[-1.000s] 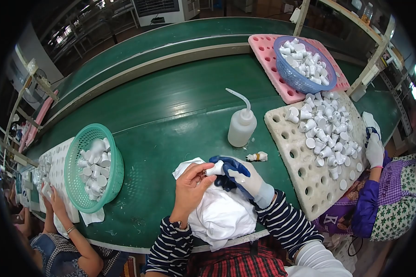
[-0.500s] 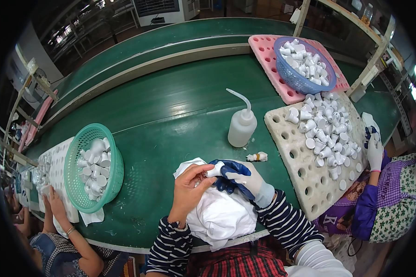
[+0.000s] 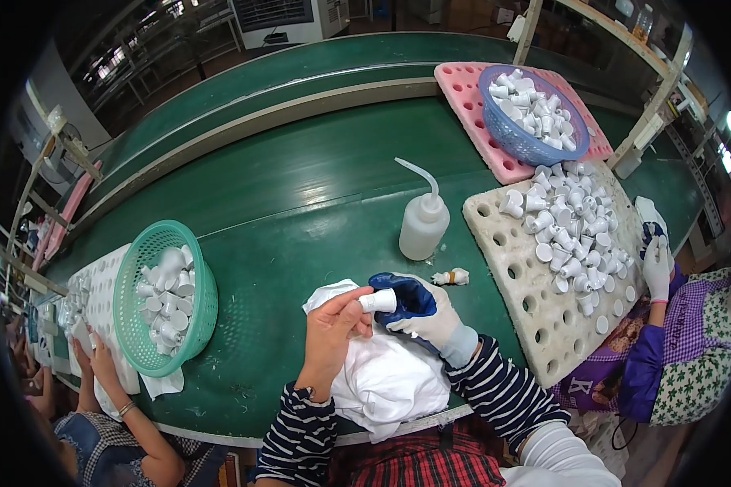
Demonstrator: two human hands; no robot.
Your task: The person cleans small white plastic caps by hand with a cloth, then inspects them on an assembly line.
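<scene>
My bare left hand point(image 3: 333, 325) pinches a small white cup-shaped piece point(image 3: 379, 301) between thumb and fingers, its wide end pointing right. Beside that end, my right hand point(image 3: 422, 312), in a white glove with a blue coated palm, is cupped with its fingers apart. Both hands are above a bunched white cloth point(image 3: 390, 381) at the table's front edge. A white squeeze bottle point(image 3: 424, 227) with a bent spout stands beyond my right hand. Between them lies a small off-white bundle point(image 3: 451, 277) with a brownish band.
A green basket point(image 3: 205, 316) of white pieces stands left on the green table point(image 3: 292, 219). Right, a holed foam board point(image 3: 508, 268) bears many pieces; behind it, a blue basket point(image 3: 520, 146) sits on pink foam point(image 3: 463, 97). Co-workers' hands point(image 3: 658, 264) are at both sides.
My right hand's fingers have opened away from the white piece, uncovering its wide end. My left hand keeps hold of it.
</scene>
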